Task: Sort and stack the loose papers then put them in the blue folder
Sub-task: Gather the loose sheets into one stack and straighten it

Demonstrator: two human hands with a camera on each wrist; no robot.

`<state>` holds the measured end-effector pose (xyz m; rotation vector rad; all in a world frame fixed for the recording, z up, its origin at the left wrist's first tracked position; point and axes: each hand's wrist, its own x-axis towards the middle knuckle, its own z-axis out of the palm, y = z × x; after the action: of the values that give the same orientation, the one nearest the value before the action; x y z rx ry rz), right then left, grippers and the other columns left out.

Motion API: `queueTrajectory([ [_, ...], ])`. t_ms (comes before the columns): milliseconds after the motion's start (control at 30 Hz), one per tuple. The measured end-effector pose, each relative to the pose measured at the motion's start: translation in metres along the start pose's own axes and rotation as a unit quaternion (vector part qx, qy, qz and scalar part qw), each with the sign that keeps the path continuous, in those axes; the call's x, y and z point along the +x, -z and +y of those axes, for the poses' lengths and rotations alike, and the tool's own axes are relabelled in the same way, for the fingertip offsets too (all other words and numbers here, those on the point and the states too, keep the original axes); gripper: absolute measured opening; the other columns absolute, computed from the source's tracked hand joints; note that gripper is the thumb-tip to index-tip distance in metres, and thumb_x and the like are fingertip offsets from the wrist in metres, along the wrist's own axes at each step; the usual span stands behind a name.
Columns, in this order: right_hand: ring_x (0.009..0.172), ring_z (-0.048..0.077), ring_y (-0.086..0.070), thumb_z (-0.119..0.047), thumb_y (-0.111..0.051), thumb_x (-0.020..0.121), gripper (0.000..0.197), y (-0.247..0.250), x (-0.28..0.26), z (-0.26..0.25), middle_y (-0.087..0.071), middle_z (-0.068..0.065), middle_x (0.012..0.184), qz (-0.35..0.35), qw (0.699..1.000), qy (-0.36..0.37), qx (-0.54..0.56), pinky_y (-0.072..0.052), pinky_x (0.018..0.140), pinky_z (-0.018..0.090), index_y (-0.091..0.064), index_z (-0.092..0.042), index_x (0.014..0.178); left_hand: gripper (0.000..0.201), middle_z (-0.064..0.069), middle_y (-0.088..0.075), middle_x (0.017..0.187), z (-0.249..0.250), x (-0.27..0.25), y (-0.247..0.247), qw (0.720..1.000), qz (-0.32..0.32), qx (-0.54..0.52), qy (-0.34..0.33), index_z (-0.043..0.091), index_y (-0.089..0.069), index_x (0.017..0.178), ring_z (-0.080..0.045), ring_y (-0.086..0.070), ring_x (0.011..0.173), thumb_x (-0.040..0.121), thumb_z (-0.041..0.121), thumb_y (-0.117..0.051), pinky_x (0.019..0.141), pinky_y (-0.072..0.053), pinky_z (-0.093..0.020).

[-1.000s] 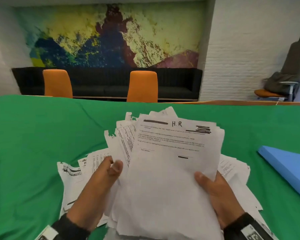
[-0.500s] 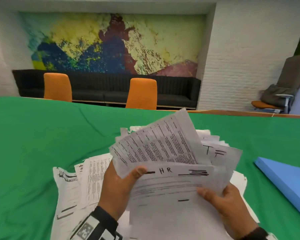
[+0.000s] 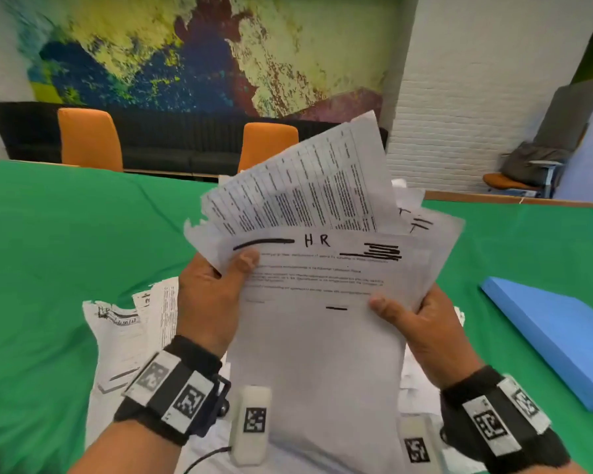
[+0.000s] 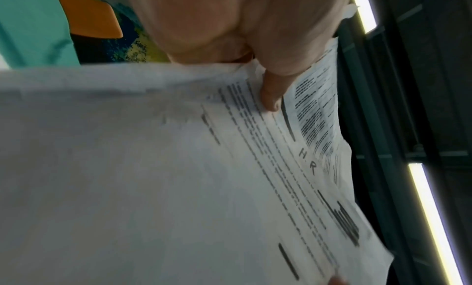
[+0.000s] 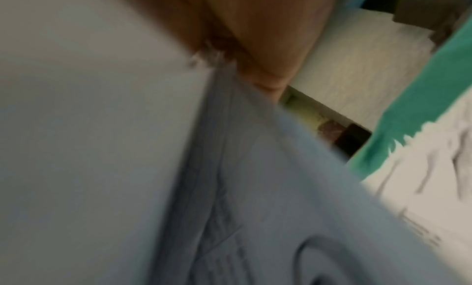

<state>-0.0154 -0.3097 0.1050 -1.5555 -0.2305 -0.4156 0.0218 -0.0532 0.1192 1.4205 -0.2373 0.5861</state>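
Both hands hold a fanned sheaf of papers (image 3: 322,302) above the desk (image 3: 48,251). The left hand (image 3: 209,295) pinches its left edge, thumb on the "HR" sheet; the right hand (image 3: 428,333) pinches the right edge. More papers lie beneath. The folder (image 3: 548,336) lies right, closed.

Papers raised and fanned

My left hand (image 3: 213,295) has lifted the printed sheet (image 3: 302,186) higher behind the HR page (image 3: 322,302).

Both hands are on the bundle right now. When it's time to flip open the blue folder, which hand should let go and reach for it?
Right, probably. The blue folder lies closed on the green cloth on the right hand's side, while the left hand pinches the fanned bundle of papers and could keep it.
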Motion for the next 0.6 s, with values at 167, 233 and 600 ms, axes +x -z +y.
queueTrajectory([
  [167,0.103,0.002,-0.070,-0.016,-0.065,0.091,0.036,-0.007,-0.003,-0.009,-0.076,-0.022,0.106,0.053,0.990,0.117,-0.058,-0.056,0.091,0.019,-0.074,-0.048,0.102,0.037,0.014,-0.071,0.112,0.018,0.007,-0.014,0.996,0.039,0.040,-0.073,0.018,-0.056,0.126,0.002,-0.068,0.102,0.093,0.026,-0.070,0.083,-0.058,-0.020],
  [233,0.113,0.000,-0.065,-0.026,-0.062,0.089,0.037,-0.012,-0.008,-0.008,-0.071,-0.028,0.115,0.051,0.982,0.157,-0.087,-0.051,0.096,0.017,-0.068,-0.055,0.111,0.047,0.018,-0.065,0.114,0.015,-0.001,-0.016,0.992,0.032,0.082,-0.092,0.029,-0.044,0.128,0.006,-0.065,0.103,0.092,0.022,-0.073,0.084,-0.054,-0.016],
  [600,0.096,0.006,-0.070,-0.054,-0.072,0.072,0.045,-0.015,-0.014,0.028,-0.074,-0.013,0.107,0.009,0.993,0.015,-0.116,-0.060,0.083,0.034,-0.068,-0.035,0.112,0.084,0.014,-0.061,0.124,-0.005,-0.024,0.004,0.993,-0.006,0.114,-0.016,0.029,-0.032,0.142,-0.005,-0.061,0.116,0.074,0.050,-0.078,0.103,-0.052,-0.044],
])
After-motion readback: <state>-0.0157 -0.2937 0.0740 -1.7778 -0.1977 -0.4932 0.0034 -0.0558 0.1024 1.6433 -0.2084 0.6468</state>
